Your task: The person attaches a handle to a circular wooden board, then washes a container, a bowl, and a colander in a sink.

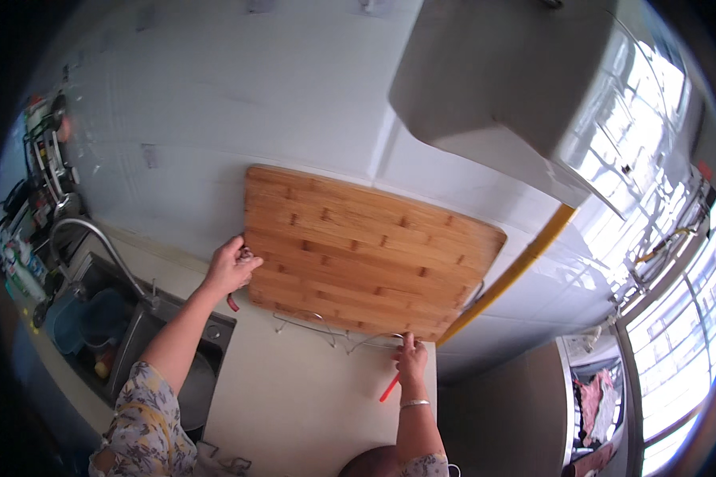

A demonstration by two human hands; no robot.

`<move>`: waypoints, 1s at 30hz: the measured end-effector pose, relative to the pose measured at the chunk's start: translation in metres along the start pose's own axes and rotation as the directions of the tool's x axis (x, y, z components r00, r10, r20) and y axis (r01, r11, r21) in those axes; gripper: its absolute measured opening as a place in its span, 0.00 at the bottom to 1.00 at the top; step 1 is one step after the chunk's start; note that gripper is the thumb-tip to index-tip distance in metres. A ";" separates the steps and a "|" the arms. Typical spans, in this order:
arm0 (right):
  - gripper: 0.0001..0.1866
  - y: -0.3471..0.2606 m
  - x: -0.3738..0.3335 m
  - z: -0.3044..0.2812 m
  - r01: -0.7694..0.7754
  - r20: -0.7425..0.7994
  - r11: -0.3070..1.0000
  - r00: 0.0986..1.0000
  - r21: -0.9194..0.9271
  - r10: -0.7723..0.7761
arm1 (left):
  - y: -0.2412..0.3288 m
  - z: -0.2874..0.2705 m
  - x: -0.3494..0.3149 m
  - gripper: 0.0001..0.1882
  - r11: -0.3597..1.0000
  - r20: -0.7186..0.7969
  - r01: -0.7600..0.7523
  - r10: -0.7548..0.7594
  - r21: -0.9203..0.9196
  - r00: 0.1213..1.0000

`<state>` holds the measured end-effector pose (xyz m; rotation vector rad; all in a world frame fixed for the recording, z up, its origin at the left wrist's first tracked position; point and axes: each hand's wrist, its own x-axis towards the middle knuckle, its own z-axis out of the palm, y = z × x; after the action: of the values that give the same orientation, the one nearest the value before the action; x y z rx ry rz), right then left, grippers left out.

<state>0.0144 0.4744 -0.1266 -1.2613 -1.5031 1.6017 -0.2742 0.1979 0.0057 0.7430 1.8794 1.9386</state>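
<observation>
A large bamboo cutting board (358, 250) stands on edge against the white tiled wall, resting in a thin wire rack (326, 330) on the white counter (302, 397). My left hand (231, 266) grips the board's left edge, and a small red thing shows just below that hand. My right hand (410, 358) is at the board's lower right corner, touching the wire rack, with a red stick-like thing (389, 389) under it. Whether the right hand's fingers close around the wire is unclear.
A steel sink (127, 334) with a curved tap (95, 238) lies at the left, holding a blue bucket (83, 322). Utensils hang on a rack (48, 159) at the far left. A range hood (517, 79) juts out above right. Windows (660, 262) fill the right side.
</observation>
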 end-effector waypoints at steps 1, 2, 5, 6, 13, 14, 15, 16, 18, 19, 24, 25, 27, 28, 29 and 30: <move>0.23 0.005 0.001 0.005 0.014 -0.007 1.000 1.000 -0.009 -0.014 | -0.003 -0.004 -0.001 0.14 1.000 -0.007 -0.002 0.002 -0.004 1.000; 0.23 0.008 0.005 0.008 0.032 -0.016 0.999 0.999 -0.016 -0.032 | -0.005 -0.007 -0.002 0.15 1.000 -0.011 -0.009 0.009 -0.008 1.000; 0.24 0.008 0.007 0.008 0.010 -0.064 0.998 0.998 -0.063 -0.014 | -0.006 -0.007 -0.006 0.13 0.998 -0.007 -0.033 0.033 0.050 0.999; 0.24 0.014 0.013 0.003 0.027 -0.094 0.993 0.995 -0.111 -0.038 | -0.006 -0.009 -0.007 0.10 0.999 0.018 -0.029 0.028 0.020 0.999; 0.25 -0.031 -0.029 -0.073 0.030 0.007 0.993 1.000 -0.116 -0.029 | -0.034 0.002 -0.022 0.22 0.976 -0.283 -0.192 0.212 0.098 0.935; 0.30 -0.049 -0.048 -0.080 -0.002 0.134 0.992 0.991 -0.130 0.020 | -0.031 -0.006 -0.039 0.21 0.974 -0.343 -0.191 0.222 0.123 0.913; 0.28 -0.064 -0.070 -0.086 0.032 0.167 0.991 0.986 -0.129 -0.010 | -0.028 -0.013 -0.058 0.20 0.985 -0.331 -0.140 0.166 0.101 0.929; 0.26 -0.079 -0.093 -0.093 0.079 0.201 0.988 0.978 -0.132 -0.052 | -0.029 -0.018 -0.077 0.20 0.982 -0.311 -0.140 0.173 0.126 0.934; 0.24 -0.092 -0.137 -0.124 0.151 0.158 0.968 0.980 -0.200 -0.120 | -0.043 -0.009 -0.114 0.19 0.998 -0.169 0.016 -0.005 0.065 0.986; 0.23 -0.090 -0.156 -0.152 0.169 0.075 0.944 0.985 -0.282 -0.154 | -0.042 0.015 -0.133 0.14 0.985 -0.118 0.147 -0.137 0.088 0.984; 0.25 -0.002 -0.211 -0.270 -0.043 -0.289 0.629 0.911 -0.776 -0.294 | -0.054 0.093 -0.230 0.08 0.879 0.482 0.373 -0.476 0.298 0.736; 0.25 0.017 -0.222 -0.281 -0.105 -0.280 0.476 0.907 -0.873 -0.314 | -0.063 0.104 -0.245 0.10 0.855 0.601 0.443 -0.508 0.269 0.617; 0.25 0.051 -0.244 -0.298 -0.146 -0.288 0.546 0.940 -0.825 -0.183 | -0.062 0.132 -0.273 0.15 0.828 0.695 0.509 -0.510 0.236 0.507; 0.26 0.067 -0.254 -0.305 -0.170 -0.285 0.577 0.952 -0.799 -0.114 | -0.062 0.142 -0.282 0.17 0.871 0.690 0.402 -0.476 0.282 0.546; 0.25 0.074 -0.264 -0.307 -0.195 -0.272 0.659 0.962 -0.726 -0.015 | -0.063 0.152 -0.288 0.19 0.899 0.689 0.290 -0.437 0.327 0.578; 0.25 0.080 -0.275 -0.310 -0.232 -0.258 0.727 0.963 -0.647 0.079 | -0.060 0.163 -0.292 0.21 0.916 0.700 0.172 -0.390 0.363 0.599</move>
<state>0.4126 0.3357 -0.1106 -1.9296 -1.9565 0.9596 0.0491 0.1663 -0.0946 1.0489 1.5566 0.9214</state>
